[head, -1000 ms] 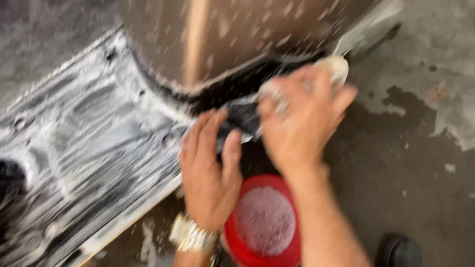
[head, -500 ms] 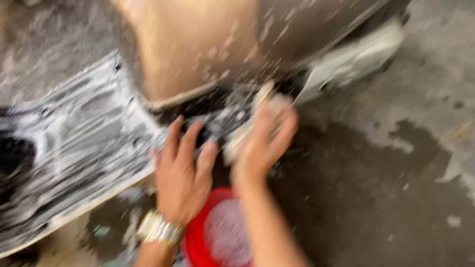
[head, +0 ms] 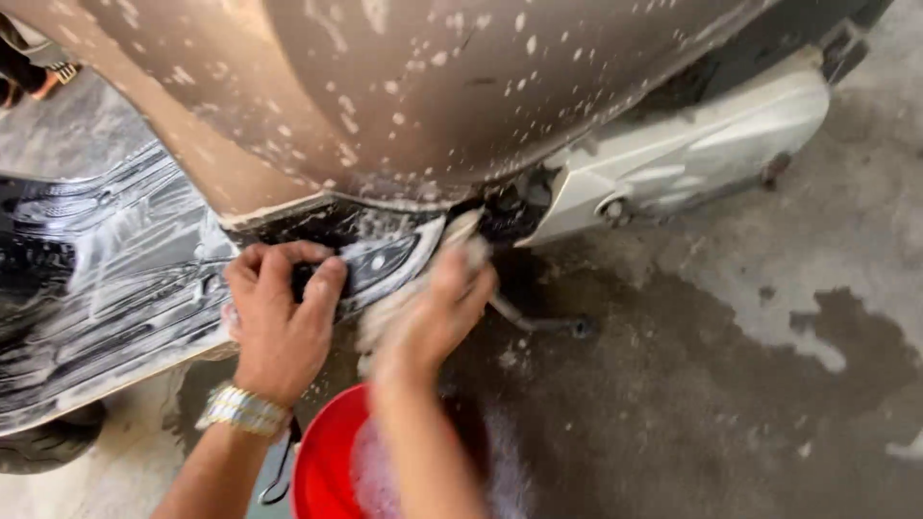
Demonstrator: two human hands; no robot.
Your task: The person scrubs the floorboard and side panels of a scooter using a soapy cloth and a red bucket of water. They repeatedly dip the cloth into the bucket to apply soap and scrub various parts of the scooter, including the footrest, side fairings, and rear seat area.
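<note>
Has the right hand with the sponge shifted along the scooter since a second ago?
Yes. The right hand now sits lower against the brown side panel edge, close beside the left hand, directly above the red bucket.

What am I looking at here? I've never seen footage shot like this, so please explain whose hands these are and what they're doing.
The camera sits on a person's head and looks down, so both hands are the wearer's own. The left hand, with a metal wristwatch, grips the lower edge of a soapy scooter's tan body panel. The right hand presses a pale sponge or cloth against the dark underside; it is blurred, so I cannot tell which. Below the hands stands a red bucket of foamy water on the wet concrete floor. The ribbed, foam-covered footboard is at the left.
</note>
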